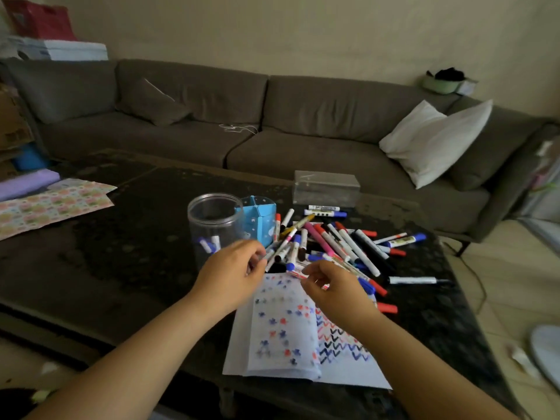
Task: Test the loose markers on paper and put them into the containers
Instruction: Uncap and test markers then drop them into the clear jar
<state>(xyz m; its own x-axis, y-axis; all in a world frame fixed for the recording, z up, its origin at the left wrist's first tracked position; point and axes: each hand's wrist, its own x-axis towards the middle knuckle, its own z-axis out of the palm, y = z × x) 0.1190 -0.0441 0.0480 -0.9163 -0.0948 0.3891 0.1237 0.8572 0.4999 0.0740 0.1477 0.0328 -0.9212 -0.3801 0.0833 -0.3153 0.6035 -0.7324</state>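
Your left hand (235,268) hovers at the near edge of the marker pile with fingers curled toward the thumb, apparently pinching one white-barrelled marker (280,249) by its end, though motion blur leaves the grip unconfirmed. Your right hand (330,286) sits just beside it over the top of the test paper (291,328), fingers loosely curled; whether it holds anything, I cannot tell. Findings on progress: the test paper already carries rows of blue, red and dark marks, plus a block of zigzag strokes on the sheet beneath, so a fair number of markers look tested. Storage lags behind. The clear plastic jar (214,221) shows only a few markers at its bottom, and the blue divided pen holder (261,218), touching the jar on its right, shows nothing I can make out in its compartments. The loose markers (339,244) form a large heap just beyond the paper, spreading right, with strays such as a black marker (415,280) lying apart. A clear acrylic box (325,187) stands behind the heap; its contents cannot be judged. All of this rests on the dark coffee table (121,253), with patterned paper (51,204) at the far left. Assessment: early stage, most markers outstanding.
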